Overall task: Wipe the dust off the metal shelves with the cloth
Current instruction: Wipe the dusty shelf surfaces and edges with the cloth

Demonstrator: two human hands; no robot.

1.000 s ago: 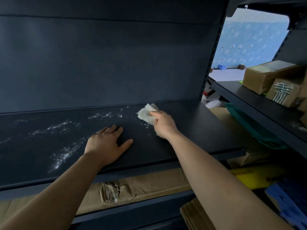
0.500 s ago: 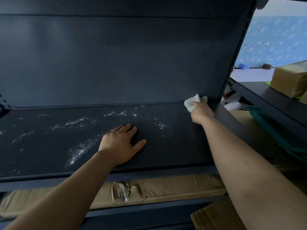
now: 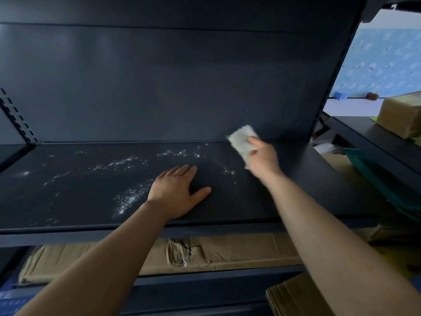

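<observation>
Right hand (image 3: 263, 158) grips the white cloth (image 3: 243, 143), thumb over its near part, cloth blurred. Cloth sits at the rear of the dark metal shelf (image 3: 296, 190), right of centre, just in front of the back panel (image 3: 182, 87); whether it touches the panel, can't tell. Cloth's long axis runs diagonally, far-left to near-right, its free corner pointing up-left toward the panel. Bare clean shelf to the right of the hand up to the slotted upright (image 3: 330, 87); open shelf in front too.

Left hand (image 3: 178, 193) lies flat, palm down, fingers spread, holding nothing, near the shelf's front edge. White dust patches (image 3: 129, 199) lie just left of it and in a band across the middle-rear, reaching close to the cloth. Shelf stretches long left-right. Cardboard box (image 3: 227, 252) lies on the level below.
</observation>
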